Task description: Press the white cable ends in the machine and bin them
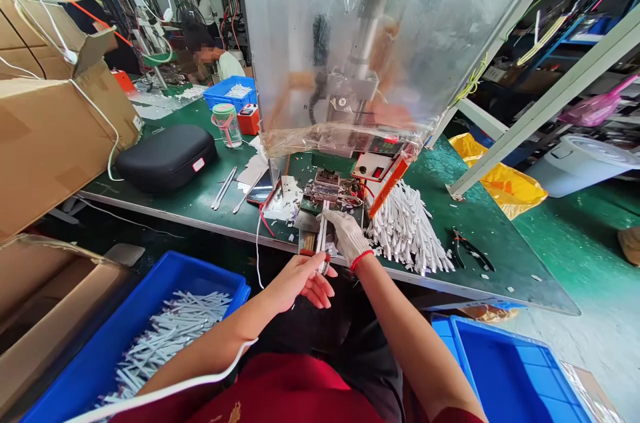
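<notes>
White cable (320,231) stands at twelve o'clock between both hands, just before a metal fixture (326,188). The gloved right hand (347,237) has its grip clamped on it; the bare left hand (300,283) curls shut around its lower end. Loose white cables (405,229) lie at one o'clock on the green surface (480,236).

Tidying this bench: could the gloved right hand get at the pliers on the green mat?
Probably yes, with a stretch. The low heap of white cables lies between the right hand and the pliers, but the hand could likely pass over it; nothing taller blocks the way.
</notes>
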`<action>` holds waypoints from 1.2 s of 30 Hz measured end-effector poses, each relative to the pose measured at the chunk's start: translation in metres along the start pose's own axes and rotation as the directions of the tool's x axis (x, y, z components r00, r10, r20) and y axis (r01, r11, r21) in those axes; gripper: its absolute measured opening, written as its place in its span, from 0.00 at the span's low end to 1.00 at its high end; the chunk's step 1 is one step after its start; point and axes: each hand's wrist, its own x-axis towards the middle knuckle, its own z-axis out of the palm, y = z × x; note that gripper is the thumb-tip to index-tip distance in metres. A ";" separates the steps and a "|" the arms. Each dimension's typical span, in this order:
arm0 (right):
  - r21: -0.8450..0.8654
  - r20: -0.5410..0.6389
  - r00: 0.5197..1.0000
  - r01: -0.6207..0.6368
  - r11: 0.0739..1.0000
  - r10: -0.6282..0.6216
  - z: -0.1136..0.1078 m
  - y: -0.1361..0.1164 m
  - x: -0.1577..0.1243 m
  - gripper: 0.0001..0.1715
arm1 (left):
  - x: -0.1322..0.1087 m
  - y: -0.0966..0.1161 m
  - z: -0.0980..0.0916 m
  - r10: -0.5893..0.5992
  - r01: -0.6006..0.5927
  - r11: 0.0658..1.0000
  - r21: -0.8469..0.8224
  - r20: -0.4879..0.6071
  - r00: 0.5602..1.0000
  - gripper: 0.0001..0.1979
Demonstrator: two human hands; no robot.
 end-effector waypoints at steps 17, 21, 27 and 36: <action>0.030 -0.007 0.999 0.033 0.999 -0.033 -0.001 0.003 0.025 0.17 | 0.004 -0.001 0.006 0.052 -0.052 0.999 0.007 -0.032 0.998 0.37; 0.005 -0.016 0.998 0.053 0.999 -0.053 0.000 0.003 0.022 0.18 | 0.005 -0.003 0.006 0.063 -0.063 0.998 -0.006 -0.029 0.998 0.36; 0.063 -0.007 0.999 0.050 0.997 -0.050 0.006 -0.003 0.014 0.18 | 0.006 -0.006 0.005 0.076 -0.077 0.997 -0.016 -0.043 0.996 0.36; 0.105 0.012 0.993 0.118 0.987 -0.120 0.005 -0.001 0.012 0.17 | 0.001 -0.007 0.010 0.113 -0.114 0.993 -0.004 -0.062 0.992 0.33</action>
